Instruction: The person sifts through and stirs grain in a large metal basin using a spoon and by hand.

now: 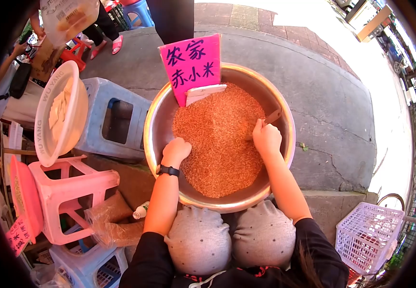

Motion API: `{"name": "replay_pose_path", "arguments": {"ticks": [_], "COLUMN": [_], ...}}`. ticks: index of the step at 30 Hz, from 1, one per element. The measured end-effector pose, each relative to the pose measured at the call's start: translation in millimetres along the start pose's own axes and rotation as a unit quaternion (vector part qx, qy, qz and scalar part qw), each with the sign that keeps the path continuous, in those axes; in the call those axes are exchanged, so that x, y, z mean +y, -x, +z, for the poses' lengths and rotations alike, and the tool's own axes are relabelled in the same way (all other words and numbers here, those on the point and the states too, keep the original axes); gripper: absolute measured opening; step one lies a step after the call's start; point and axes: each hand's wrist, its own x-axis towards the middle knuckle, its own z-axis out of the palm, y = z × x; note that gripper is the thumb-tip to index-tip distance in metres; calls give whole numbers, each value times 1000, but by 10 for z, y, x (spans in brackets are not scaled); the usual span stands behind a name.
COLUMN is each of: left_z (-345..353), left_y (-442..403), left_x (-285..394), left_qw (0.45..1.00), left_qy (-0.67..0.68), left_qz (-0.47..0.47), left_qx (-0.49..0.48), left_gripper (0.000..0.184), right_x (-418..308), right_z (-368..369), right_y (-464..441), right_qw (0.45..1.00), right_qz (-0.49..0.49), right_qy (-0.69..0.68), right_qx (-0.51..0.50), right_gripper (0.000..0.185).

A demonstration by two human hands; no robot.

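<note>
A large metal basin (285, 103) holds a heap of reddish-brown grain (217, 144). My right hand (267, 138) is closed around a brown handle-like tool (273, 116) at the basin's right side, its lower end at the grain. At the left side of the heap my left hand (177, 150) rests closed on or just over the grain, a black watch on its wrist; what it holds, if anything, is hidden. A pink sign (192, 67) with black characters stands at the basin's back rim, beside a whitish block (205, 93).
Left are a white bowl (77, 105) with pale pieces, a blue stool (90, 122), a pink stool (49, 192) and bagged goods (112, 221). A white plastic basket (368, 230) stands at lower right. People stand at upper left, one wearing pink slippers.
</note>
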Motion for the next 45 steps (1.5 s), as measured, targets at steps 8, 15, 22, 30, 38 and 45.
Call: {"name": "replay_pose_path", "arguments": {"ticks": [8, 15, 22, 30, 38, 45], "left_z": [-102, -84, -38, -58, 85, -26], "left_y": [27, 73, -187, -26, -14, -41], "left_x": [121, 209, -68, 49, -10, 89], "left_qw": [965, 834, 867, 959, 997, 912], "left_qy": [206, 517, 380, 174, -69, 271], "left_qz": [-58, 28, 155, 41, 27, 133], "left_qx": [-151, -191, 282, 218, -37, -276], "left_gripper": [24, 18, 22, 20, 30, 20], "right_x": [-50, -114, 39, 11, 31, -112], "right_z": [-128, -175, 54, -65, -30, -135], "right_y": [4, 7, -48, -43, -11, 39], "right_qw": [991, 890, 889, 990, 992, 876], "right_qz": [0, 73, 36, -38, -47, 69], "right_qy": [-38, -252, -454, -101, -48, -296], "right_qx": [-125, -372, -45, 89, -109, -374], "right_gripper": [37, 35, 32, 32, 34, 36]}}
